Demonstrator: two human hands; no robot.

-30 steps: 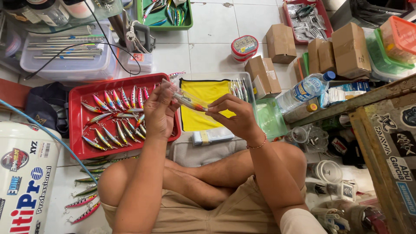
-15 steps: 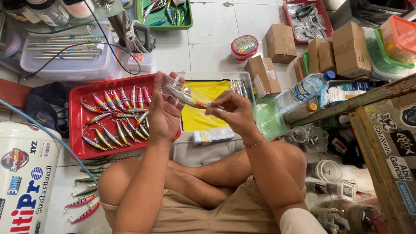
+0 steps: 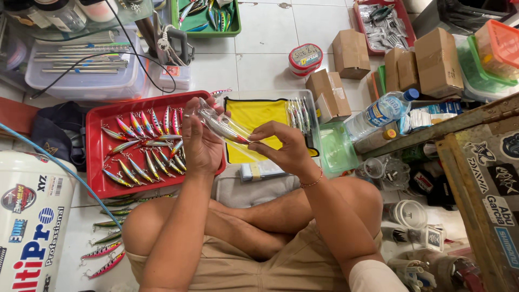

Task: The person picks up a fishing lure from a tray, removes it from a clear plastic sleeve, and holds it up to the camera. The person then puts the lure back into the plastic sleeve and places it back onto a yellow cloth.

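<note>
- A person sits cross-legged on a white tiled floor (image 3: pixel 265 32), seen from above, both hands raised in front of the knees.
- The left hand (image 3: pixel 201 141) is cupped upright, fingers curled around the head end of a slim silver fishing lure (image 3: pixel 221 127) that sits inside a clear plastic sleeve (image 3: pixel 238 135).
- The right hand (image 3: pixel 284 148) pinches the sleeve's lower end between thumb and fingertips — the lure slants down from upper left to lower right between the two hands.
- Just behind the left hand lies a red tray (image 3: pixel 97 162) filled with rows of coloured lures; the hand overlaps its right edge.
- Behind the right hand lies a clear tray with a yellow cloth (image 3: pixel 262 113), and more lures stand along its right side.
- More lures lie loose on the floor by the left knee, next to a large white bucket (image 3: pixel 27 216).
- Room is tight — cardboard boxes (image 3: pixel 351 54), a water bottle (image 3: pixel 381 111) and a wooden bench edge (image 3: pixel 459 121) crowd the right side; clear tubs and cables fill the upper left.
</note>
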